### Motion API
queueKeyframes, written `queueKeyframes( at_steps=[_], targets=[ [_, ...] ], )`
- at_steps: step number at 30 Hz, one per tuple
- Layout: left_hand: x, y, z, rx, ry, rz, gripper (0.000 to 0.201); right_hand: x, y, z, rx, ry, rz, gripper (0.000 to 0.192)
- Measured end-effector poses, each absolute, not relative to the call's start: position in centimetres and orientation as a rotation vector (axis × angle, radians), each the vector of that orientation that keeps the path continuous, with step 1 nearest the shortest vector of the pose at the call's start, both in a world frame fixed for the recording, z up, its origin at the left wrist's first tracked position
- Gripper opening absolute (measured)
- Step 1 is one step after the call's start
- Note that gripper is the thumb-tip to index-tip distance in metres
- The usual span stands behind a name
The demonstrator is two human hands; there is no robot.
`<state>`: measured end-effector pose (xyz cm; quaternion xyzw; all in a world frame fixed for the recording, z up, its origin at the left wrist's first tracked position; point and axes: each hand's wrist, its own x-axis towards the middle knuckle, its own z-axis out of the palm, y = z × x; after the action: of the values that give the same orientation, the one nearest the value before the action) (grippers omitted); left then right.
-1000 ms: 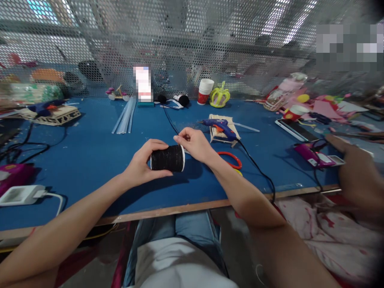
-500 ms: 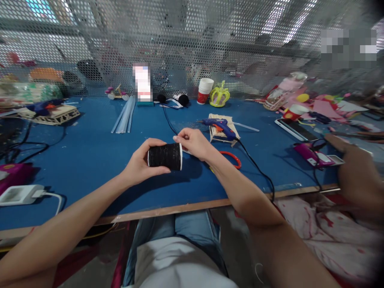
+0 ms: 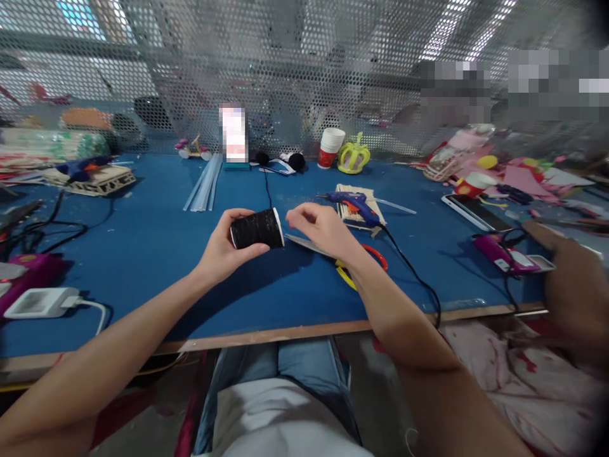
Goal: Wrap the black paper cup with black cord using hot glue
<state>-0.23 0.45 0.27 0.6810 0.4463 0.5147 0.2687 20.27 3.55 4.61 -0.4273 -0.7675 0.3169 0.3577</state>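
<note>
Hands apart. Left hand (image 3: 222, 246) wrapped around one black thread spool (image 3: 257, 230), held on its side above the blue table (image 3: 285, 304). Right hand (image 3: 318, 230) just beside the spool's white end, fingers curled toward thumb; cannot tell whether they pinch thread. Beneath it, one pair of scissors (image 3: 311, 245). Farther out: two glue guns (image 3: 360, 208), one paper-cup stack (image 3: 329, 152), one yellow crown-shaped ornament (image 3: 353, 157).

The spool (image 3: 257, 230) looks matt and fibrous, its rims (image 3: 278, 226) smooth. The scissors (image 3: 316, 249) have metal blades (image 3: 304, 243) and glossy plastic handles (image 3: 345, 277). The table (image 3: 285, 298) is smooth, its near edge (image 3: 266, 334) wood-like; the far mesh (image 3: 285, 63) is perforated metal, the sticks (image 3: 203, 185) translucent plastic.
</note>
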Motion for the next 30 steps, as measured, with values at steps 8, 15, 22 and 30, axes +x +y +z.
queueKeyframes(
  at_steps=[8,15,22,30],
  targets=[
    [-0.4,0.8,0.0,1.854,1.091,1.273,0.077,18.6,1.8,3.8,-0.956,-2.024,1.111,0.026],
    [-0.6,1.1,-0.1,1.405,0.931,1.109,0.046,19.0,1.9,4.1,-0.980,-2.283,0.765,0.014],
    [-0.5,1.2,0.2,1.653,1.101,1.207,0.053,20.0,3.0,4.5,-1.034,-1.854,0.933,0.034],
    [-0.1,0.6,0.0,1.852,1.101,1.115,0.055,19.3,2.8,4.2,-0.922,-2.071,0.651,0.043]
  ],
)
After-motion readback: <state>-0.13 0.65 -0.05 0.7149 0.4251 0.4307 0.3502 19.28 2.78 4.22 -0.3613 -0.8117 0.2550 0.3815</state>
